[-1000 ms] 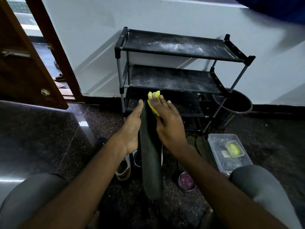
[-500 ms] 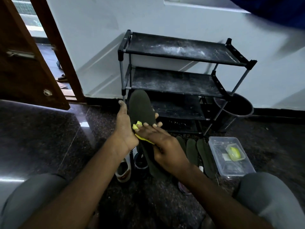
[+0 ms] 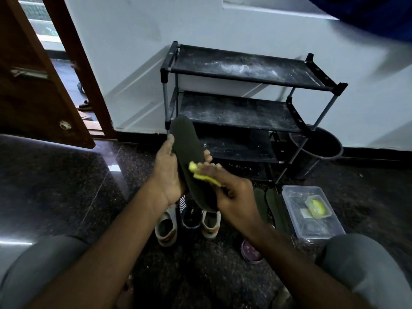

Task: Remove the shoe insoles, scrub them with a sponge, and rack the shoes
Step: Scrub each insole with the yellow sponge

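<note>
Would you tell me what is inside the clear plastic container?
The clear plastic container holds a small clear tub with something yellow inside; the tub's walls blur what it is.

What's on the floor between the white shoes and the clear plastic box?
Dark insoles lie there side by side, as the head view shows.

One raised insole point(image 3: 187, 152) and one sponge point(image 3: 201, 175) are counted. On the floor three shoes point(image 3: 165, 228) are seen, two or perhaps three more insoles point(image 3: 270, 204), one rack point(image 3: 234, 70), one clear box point(image 3: 318, 233) and one bucket point(image 3: 327, 141).
</note>
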